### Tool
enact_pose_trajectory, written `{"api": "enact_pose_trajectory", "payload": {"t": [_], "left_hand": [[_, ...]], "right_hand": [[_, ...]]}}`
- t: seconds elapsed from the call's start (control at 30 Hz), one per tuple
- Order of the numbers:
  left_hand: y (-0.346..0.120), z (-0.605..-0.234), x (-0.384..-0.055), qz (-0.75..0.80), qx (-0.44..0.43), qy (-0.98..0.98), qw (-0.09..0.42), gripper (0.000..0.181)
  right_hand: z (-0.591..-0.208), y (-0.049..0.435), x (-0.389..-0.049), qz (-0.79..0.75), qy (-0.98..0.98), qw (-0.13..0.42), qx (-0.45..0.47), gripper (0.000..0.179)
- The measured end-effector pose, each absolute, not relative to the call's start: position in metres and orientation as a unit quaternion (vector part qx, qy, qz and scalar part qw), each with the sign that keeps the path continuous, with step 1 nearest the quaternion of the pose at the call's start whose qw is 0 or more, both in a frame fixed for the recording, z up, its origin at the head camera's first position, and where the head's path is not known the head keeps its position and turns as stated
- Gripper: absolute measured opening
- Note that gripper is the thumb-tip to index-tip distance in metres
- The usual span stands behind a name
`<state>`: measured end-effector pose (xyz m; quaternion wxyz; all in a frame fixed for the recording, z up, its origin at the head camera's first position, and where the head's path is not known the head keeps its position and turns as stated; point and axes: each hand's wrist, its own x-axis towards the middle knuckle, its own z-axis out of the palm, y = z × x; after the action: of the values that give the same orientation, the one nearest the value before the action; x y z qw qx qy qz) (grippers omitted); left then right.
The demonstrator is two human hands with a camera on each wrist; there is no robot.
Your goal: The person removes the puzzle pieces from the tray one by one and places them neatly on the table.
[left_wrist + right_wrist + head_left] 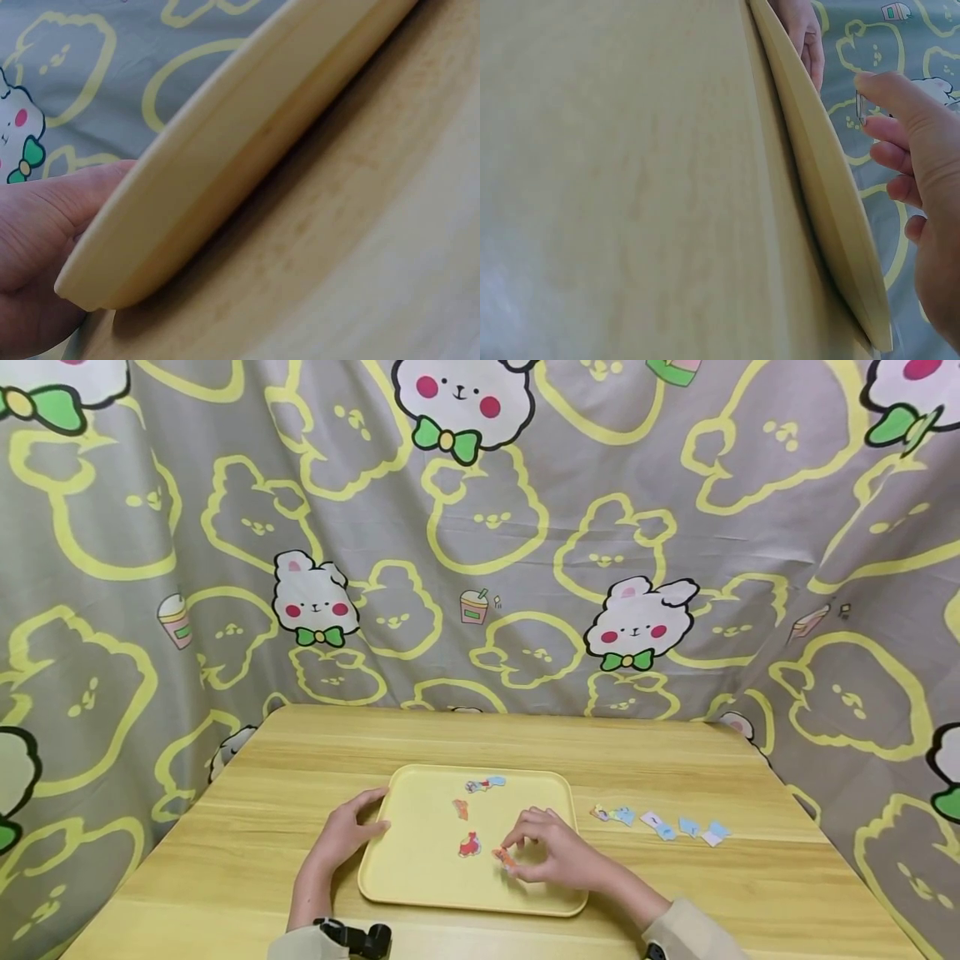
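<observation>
My right hand (553, 852) pinches a small orange puzzle piece (502, 857) between thumb and fingertips, over the right part of a yellow tray (427, 885). In the right wrist view the piece shows as a thin edge (859, 106) at the fingertips. Left of it on the tray lies a red puzzle piece (470, 844). Farther back are an orange piece (461, 810) and a joined red and blue strip (485, 784). My left hand (348, 831) rests at the tray's left rim, thumb and fingers spread apart; the left wrist view shows it behind the rim (187, 142).
Right of the tray, several loose pieces lie on the wooden table (300, 777): a yellow and blue pair (612, 814), a pink and blue one (658, 825) and light blue ones (705, 831). A patterned curtain (480, 543) hangs behind the table and along both sides.
</observation>
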<state>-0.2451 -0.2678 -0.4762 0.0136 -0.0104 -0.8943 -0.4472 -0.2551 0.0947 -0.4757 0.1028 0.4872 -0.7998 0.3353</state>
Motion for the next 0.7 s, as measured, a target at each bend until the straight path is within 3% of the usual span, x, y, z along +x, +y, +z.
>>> {"api": "enact_pose_trajectory", "payload": {"t": [0.7], "left_hand": [[-0.267, -0.474, -0.244, -0.445, -0.011, -0.896, 0.009, 0.057]], "right_hand": [[-0.476, 0.106, -0.257, 0.342, -0.807, 0.124, 0.465, 0.021]]}}
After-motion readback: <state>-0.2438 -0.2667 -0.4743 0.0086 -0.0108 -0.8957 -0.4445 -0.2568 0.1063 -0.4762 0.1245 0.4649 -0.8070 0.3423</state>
